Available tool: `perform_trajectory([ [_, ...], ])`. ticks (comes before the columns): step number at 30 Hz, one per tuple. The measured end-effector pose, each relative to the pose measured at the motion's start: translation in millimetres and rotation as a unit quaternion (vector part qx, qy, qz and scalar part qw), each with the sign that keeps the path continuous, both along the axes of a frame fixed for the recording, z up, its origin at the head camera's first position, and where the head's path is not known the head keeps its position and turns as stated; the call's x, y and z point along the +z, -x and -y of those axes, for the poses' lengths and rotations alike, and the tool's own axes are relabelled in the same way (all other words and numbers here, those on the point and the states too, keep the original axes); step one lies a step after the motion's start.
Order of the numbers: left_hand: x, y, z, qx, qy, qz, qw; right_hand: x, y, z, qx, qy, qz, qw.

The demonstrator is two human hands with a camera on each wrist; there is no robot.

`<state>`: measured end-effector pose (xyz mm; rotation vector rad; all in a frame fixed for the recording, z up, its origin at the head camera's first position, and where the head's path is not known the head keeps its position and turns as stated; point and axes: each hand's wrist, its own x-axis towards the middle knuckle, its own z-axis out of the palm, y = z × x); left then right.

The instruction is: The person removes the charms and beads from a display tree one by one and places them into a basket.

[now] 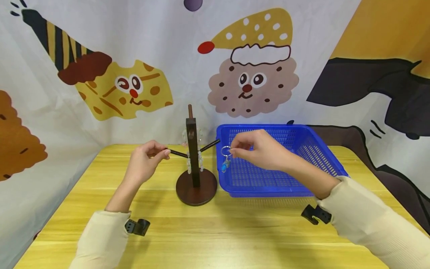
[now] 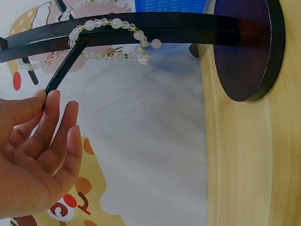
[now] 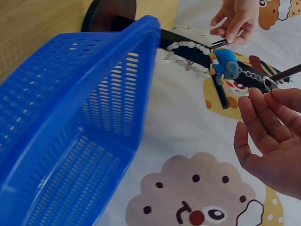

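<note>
A dark wooden stand [image 1: 194, 164] with a round base and several thin pegs stands upright on the table. My left hand [image 1: 144, 160] pinches the tip of its left peg [image 2: 66, 69] between thumb and fingers. Beaded bracelets [image 2: 116, 23] in pale, clear and greenish beads hang on the pegs close to the post. To the right of the stand, my right hand [image 1: 260, 149] pinches the metal ring of a keychain [image 1: 226, 165]. From its short chain dangles a small blue and grey figure [image 3: 225, 63] with orange parts, in front of the basket's left rim.
A blue plastic basket [image 1: 268, 193] with slotted walls sits right beside the stand, under my right forearm. The wooden table [image 1: 188, 239] ends at the back against a hanging cloth [image 1: 188, 74] printed with cartoon figures.
</note>
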<state>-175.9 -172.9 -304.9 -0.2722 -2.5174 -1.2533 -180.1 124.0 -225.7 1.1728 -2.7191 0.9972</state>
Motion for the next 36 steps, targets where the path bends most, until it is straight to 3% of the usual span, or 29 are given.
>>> perform_trajectory([
  [13, 0.3, 0.0, -0.6, -0.003, -0.001, 0.007, 1.0, -28.7, 0.1, -23.8, -0.017, -0.017, 0.038, 0.999],
  [21, 0.4, -0.3, -0.9, -0.003, -0.001, 0.008, 1.0, -46.7, -0.5, -33.8, -0.007, -0.008, 0.051, 0.9987],
  [36, -0.7, -0.5, -0.6, -0.003, -0.001, 0.007, 1.0, -75.7, 0.7, -37.1, -0.015, -0.01, 0.074, 0.9971],
])
